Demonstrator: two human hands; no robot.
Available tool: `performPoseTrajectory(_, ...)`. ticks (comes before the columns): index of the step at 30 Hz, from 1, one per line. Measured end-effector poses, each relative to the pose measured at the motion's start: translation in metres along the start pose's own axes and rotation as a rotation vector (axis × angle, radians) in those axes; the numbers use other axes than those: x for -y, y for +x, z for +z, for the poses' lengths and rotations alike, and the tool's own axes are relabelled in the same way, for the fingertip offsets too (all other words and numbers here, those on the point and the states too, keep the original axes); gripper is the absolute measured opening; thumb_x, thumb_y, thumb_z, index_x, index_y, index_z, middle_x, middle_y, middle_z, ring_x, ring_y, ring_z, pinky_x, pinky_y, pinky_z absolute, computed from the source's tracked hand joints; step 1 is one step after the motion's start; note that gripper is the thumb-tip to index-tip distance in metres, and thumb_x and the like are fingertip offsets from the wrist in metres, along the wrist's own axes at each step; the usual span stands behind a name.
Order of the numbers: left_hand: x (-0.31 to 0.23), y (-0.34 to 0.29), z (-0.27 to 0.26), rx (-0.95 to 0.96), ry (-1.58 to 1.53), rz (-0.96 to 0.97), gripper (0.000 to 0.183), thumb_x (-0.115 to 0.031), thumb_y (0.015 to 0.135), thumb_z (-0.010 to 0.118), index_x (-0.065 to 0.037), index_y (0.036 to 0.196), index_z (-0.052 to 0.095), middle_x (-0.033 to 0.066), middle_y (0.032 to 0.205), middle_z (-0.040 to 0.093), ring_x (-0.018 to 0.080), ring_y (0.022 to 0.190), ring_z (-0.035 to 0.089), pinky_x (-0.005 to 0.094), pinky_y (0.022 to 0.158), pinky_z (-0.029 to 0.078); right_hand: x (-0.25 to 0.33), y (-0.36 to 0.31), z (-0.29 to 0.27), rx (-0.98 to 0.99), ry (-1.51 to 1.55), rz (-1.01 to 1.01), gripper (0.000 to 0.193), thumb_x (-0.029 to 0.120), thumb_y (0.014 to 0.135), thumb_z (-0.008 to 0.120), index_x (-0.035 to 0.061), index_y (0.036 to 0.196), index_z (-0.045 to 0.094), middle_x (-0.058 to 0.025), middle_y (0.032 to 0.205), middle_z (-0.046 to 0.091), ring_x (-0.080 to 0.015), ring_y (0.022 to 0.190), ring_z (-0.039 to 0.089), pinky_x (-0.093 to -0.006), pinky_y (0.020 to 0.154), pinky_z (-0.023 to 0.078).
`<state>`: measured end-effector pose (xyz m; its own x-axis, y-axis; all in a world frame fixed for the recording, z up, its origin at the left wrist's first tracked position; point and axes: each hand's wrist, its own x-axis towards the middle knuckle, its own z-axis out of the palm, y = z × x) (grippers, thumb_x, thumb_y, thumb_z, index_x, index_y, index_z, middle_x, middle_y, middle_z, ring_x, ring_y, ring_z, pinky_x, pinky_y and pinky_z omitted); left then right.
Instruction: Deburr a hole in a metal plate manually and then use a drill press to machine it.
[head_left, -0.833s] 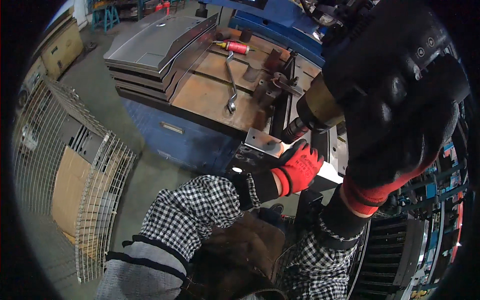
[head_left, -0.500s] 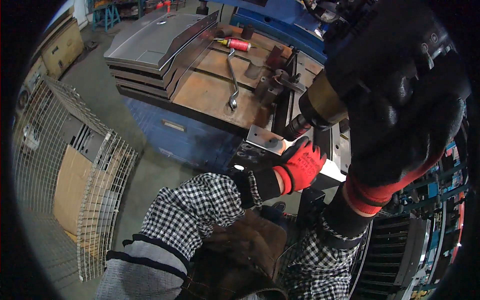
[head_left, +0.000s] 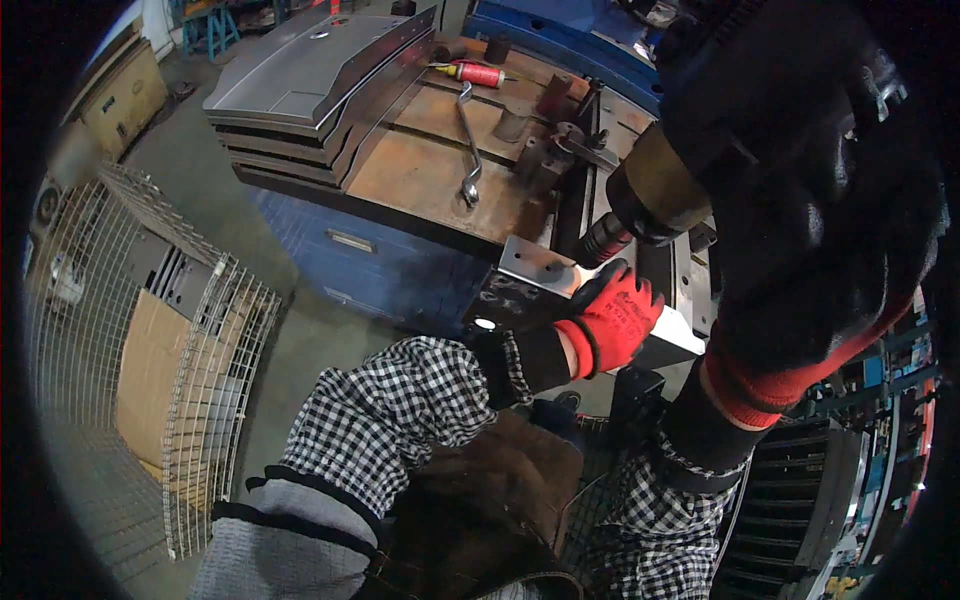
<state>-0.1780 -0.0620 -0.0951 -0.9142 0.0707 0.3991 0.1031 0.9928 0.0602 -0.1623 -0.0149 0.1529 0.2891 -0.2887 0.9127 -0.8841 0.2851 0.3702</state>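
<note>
My left hand (head_left: 612, 318), in a red glove with black fingertips, is closed on the edge of a bent sheet-metal part (head_left: 538, 264). The part has small holes and lies at the near edge of the machine table. Just beyond my fingers, the dark tool tip (head_left: 603, 241) of a drill-press-like machine comes down at the part; I cannot tell whether it touches. My right hand (head_left: 815, 250), in a black and red glove, is raised beside the machine's head (head_left: 660, 190). Its fingers look curled, but what they hold is lost in the dark.
Stacked bent metal panels (head_left: 290, 75) stand on the table's left. A wrench (head_left: 468, 150), a red bottle (head_left: 478, 75) and a clamp-like block (head_left: 545, 160) are on the rusty table top (head_left: 430, 185). A wire basket (head_left: 215, 400) with cardboard stands at left; shelving (head_left: 800, 490) is at right.
The whole view has shifted slightly. My left hand keeps its place on the sheet-metal part beside the tool tip, and my right hand remains raised by the machine's head.
</note>
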Motion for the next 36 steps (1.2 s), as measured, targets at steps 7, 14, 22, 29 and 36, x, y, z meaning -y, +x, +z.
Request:
performPoseTrajectory(7,-0.001,0.004,-0.011,0.085,-0.030,-0.024,0.082,-0.046,0.082,0.081,-0.003,0.148,0.057,0.0226,0.133,0.064,0.0410,0.128,0.060,0.0581,0.115,0.040,0.004,0.003,-0.006,0.037,-0.087,-0.015,0.061,0.033,0.084,0.090,0.0010,0.131,0.070,-0.0141,0.132,0.072,-0.0311,0.112,0.070,-0.0389,0.093,0.054)
performPoseTrajectory(14,-0.002,0.001,-0.009,0.027,-0.019,-0.019,0.085,-0.048,0.079,0.084,-0.003,0.146,0.057,0.0217,0.132,0.064,0.0408,0.127,0.060,0.0580,0.115,0.039,-0.009,-0.014,-0.016,0.072,-0.217,-0.025,0.060,0.034,0.085,0.089,0.0010,0.131,0.070,-0.0139,0.131,0.071,-0.0307,0.111,0.070,-0.0390,0.092,0.054)
performPoseTrajectory(22,0.001,-0.007,-0.014,-0.078,-0.048,0.011,0.078,-0.053,0.076,0.085,-0.003,0.131,0.064,0.0187,0.127,0.066,0.0380,0.122,0.061,0.0559,0.115,0.039,-0.069,-0.168,0.023,0.299,0.146,0.346,0.049,0.028,0.101,0.070,0.0015,0.142,0.062,-0.0197,0.146,0.061,-0.0375,0.128,0.061,-0.0480,0.113,0.045)
performPoseTrajectory(29,0.000,-0.007,-0.009,-0.038,-0.047,-0.073,0.092,-0.052,0.076,0.085,0.003,0.143,0.056,0.0271,0.157,0.049,0.0465,0.144,0.047,0.0577,0.124,0.032,-0.083,-0.306,0.067,0.786,0.101,0.516,0.046,0.026,0.103,0.063,0.0068,0.145,0.060,-0.0212,0.144,0.063,-0.0416,0.131,0.061,-0.0473,0.112,0.048)
performPoseTrajectory(36,0.000,-0.005,-0.003,-0.081,-0.067,-0.148,0.128,-0.052,0.076,0.087,0.010,0.165,0.019,0.0355,0.168,0.029,0.0499,0.152,0.038,0.0589,0.127,0.027,-0.077,-0.318,0.077,0.801,0.176,0.616,0.038,0.035,0.099,0.065,0.0071,0.123,0.074,-0.0218,0.125,0.074,-0.0446,0.117,0.068,-0.0502,0.097,0.056)
